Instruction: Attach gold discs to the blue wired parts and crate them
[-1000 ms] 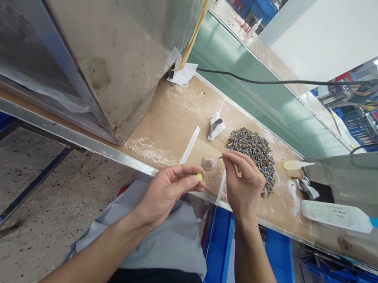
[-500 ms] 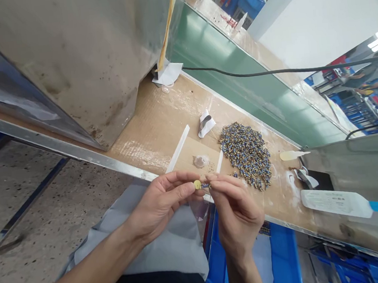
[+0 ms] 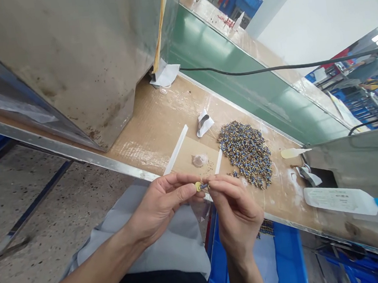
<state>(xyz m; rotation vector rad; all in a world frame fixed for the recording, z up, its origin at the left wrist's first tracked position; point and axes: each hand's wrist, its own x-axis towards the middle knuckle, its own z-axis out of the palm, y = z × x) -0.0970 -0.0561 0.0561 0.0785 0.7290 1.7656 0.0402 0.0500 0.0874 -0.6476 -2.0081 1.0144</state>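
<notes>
My left hand (image 3: 160, 207) pinches a small round yellow-green disc (image 3: 198, 186) between thumb and fingers, above the table's front edge. Facing it, my right hand (image 3: 237, 213) has its thumb and fingertips closed on the end of a small blue and gold metal piece (image 3: 204, 186). This piece meets the disc; whether they are joined I cannot tell. A large pile of similar blue and gold pieces (image 3: 246, 153) lies on the cardboard-covered table beyond my right hand. Behind my fingertips sits a small clear blob or dish (image 3: 200, 160), with tiny specks scattered beside it.
A folded white strip (image 3: 204, 122) stands left of the pile. To the right lie a yellowish dropper bottle (image 3: 293, 152) and a clear bottle (image 3: 340, 200) with a blue nozzle. A metal housing (image 3: 75, 59) rises at left. Below the table edge is a blue bin (image 3: 289, 257).
Both hands keep nearly the same place and grip. Slightly more of the blue and gold piece shows beside the disc, and the camera view has shifted a little.
</notes>
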